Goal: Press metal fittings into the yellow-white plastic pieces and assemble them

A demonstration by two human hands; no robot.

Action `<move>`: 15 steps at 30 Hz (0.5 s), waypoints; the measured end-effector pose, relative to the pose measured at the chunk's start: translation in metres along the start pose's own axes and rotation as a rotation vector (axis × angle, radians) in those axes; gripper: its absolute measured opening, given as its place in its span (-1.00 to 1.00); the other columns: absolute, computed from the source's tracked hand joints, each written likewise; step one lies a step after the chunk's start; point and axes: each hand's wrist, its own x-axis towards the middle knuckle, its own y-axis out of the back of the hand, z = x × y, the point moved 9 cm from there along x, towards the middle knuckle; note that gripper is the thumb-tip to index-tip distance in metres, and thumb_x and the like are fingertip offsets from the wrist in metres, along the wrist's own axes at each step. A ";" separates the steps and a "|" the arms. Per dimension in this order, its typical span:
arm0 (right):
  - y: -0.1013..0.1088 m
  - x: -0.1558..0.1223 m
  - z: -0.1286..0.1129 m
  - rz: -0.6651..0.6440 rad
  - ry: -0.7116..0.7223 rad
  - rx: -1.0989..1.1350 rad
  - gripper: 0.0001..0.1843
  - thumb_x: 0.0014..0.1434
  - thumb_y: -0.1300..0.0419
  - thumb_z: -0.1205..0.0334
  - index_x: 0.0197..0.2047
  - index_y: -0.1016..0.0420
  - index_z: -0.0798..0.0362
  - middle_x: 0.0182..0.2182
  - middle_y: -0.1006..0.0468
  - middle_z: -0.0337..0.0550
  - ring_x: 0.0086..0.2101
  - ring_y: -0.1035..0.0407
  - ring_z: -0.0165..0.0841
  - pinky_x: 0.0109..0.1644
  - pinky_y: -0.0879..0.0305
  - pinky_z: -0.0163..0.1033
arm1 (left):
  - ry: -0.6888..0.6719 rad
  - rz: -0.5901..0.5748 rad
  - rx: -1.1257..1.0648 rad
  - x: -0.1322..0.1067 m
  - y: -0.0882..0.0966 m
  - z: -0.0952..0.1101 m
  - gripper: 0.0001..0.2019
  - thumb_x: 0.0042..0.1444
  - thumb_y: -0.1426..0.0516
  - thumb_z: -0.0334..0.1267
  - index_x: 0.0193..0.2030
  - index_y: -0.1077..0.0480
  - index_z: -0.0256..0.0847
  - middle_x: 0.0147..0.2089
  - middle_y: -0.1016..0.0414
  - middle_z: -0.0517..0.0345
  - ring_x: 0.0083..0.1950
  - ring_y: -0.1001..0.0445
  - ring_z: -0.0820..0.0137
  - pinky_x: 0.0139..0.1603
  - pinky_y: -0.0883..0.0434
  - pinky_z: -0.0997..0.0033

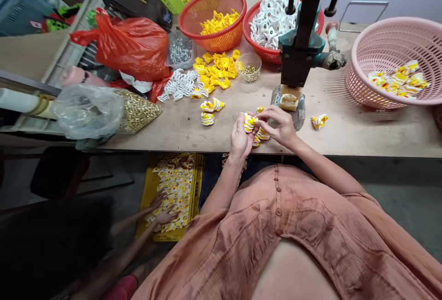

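My left hand (241,139) is closed around a small yellow-and-white plastic piece (249,122) near the table's front edge. My right hand (280,126) pinches the same piece from the right, fingertips on its top. Two more such pieces (261,135) lie just under my hands. In front of them stands a dark green hand press (299,47) with a pale block (289,99) at its base. Loose yellow-and-white pieces (211,106) lie to the left, and one piece (319,121) lies to the right.
Behind stand a red basket of yellow parts (214,14), a red basket of white parts (269,21) and a pink basket (393,60) of joined pieces. Loose yellow parts (216,67), white parts (181,84) and a small bowl (249,67) lie between. Another person's hands (162,210) reach into a yellow crate (172,189) on the floor.
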 end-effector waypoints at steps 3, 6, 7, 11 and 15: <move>0.001 0.005 0.000 -0.023 0.035 -0.036 -0.86 0.42 -0.26 0.14 -0.15 -0.58 0.00 -0.25 -0.60 -0.12 -0.27 -0.47 -0.33 -0.12 -0.44 -0.19 | -0.169 0.037 0.169 0.004 0.019 0.018 -0.37 0.39 -0.02 0.47 0.01 -0.50 -0.09 -0.05 -0.64 0.03 -0.03 -0.67 0.28 -0.03 -0.59 0.30; -0.006 0.012 0.012 -0.079 0.041 -0.174 -0.92 0.36 -0.25 0.25 -0.22 -0.51 0.03 -0.30 -0.54 -0.14 -0.31 -0.40 -0.34 -0.16 -0.34 -0.20 | -0.447 0.243 0.530 0.022 0.073 0.055 -0.39 0.31 -0.22 0.40 0.13 -0.50 -0.11 0.19 -0.56 -0.05 0.23 -0.57 0.18 0.25 -0.51 0.18; -0.012 0.014 0.018 -0.119 0.030 -0.228 -0.93 0.34 -0.24 0.28 -0.23 -0.49 0.03 -0.30 -0.53 -0.13 -0.31 -0.38 -0.33 -0.17 -0.32 -0.20 | -0.503 0.327 0.667 0.032 0.094 0.065 -0.39 0.28 -0.29 0.35 0.16 -0.50 -0.13 0.28 -0.51 -0.10 0.36 -0.47 0.11 0.38 -0.42 0.11; -0.037 0.018 0.041 -0.270 -0.004 -0.415 -0.95 0.30 -0.24 0.37 -0.23 -0.51 0.07 -0.22 -0.54 0.00 -0.21 -0.38 -0.22 -0.07 -0.36 -0.13 | -0.381 0.269 1.102 0.090 0.142 0.067 -0.39 0.09 -0.52 0.02 0.16 -0.50 -0.24 0.32 -0.51 -0.28 0.54 -0.20 -0.23 0.62 -0.01 -0.32; -0.037 0.020 0.041 -0.244 0.035 -0.463 -0.91 0.33 -0.31 0.33 -0.09 -0.58 0.10 -0.09 -0.58 0.13 -0.06 -0.44 -0.10 0.09 -0.44 -0.02 | -0.369 0.094 1.288 0.103 0.128 0.061 -0.60 0.13 -0.45 -0.22 0.08 -0.53 -0.21 0.20 -0.60 -0.26 0.46 -0.30 -0.25 0.59 0.02 -0.45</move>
